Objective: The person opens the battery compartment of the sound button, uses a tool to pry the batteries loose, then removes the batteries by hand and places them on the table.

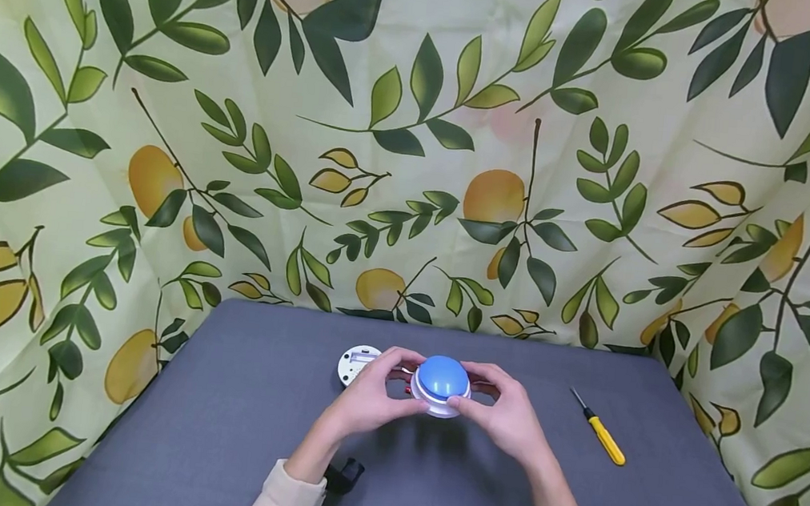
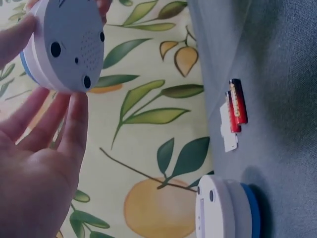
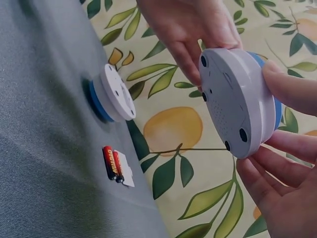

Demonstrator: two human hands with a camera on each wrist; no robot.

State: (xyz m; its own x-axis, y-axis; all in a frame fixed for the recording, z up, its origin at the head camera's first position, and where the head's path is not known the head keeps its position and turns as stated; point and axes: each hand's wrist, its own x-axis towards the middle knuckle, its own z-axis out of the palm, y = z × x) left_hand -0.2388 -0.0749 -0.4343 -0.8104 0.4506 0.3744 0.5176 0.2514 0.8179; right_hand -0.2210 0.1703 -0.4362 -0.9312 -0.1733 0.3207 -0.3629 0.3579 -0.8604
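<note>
Both hands hold a round push button (image 1: 441, 385) with a blue dome and white base, raised above the table. In the head view, my left hand (image 1: 371, 395) grips its left side and my right hand (image 1: 506, 415) its right side, each with a thumb at the near rim. The dome faces up toward the head camera. From the wrist views, the white underside (image 3: 223, 104) shows dark round feet and a patch of small holes; its battery cover looks closed.
A second push button (image 3: 114, 94) lies dome-down on the grey table (image 1: 255, 401), behind the left hand. Two red-and-black batteries (image 2: 237, 104) lie beside a small white cover (image 2: 228, 129). A yellow-handled screwdriver (image 1: 604, 438) lies at right. Patterned cloth (image 1: 409, 205) hangs behind.
</note>
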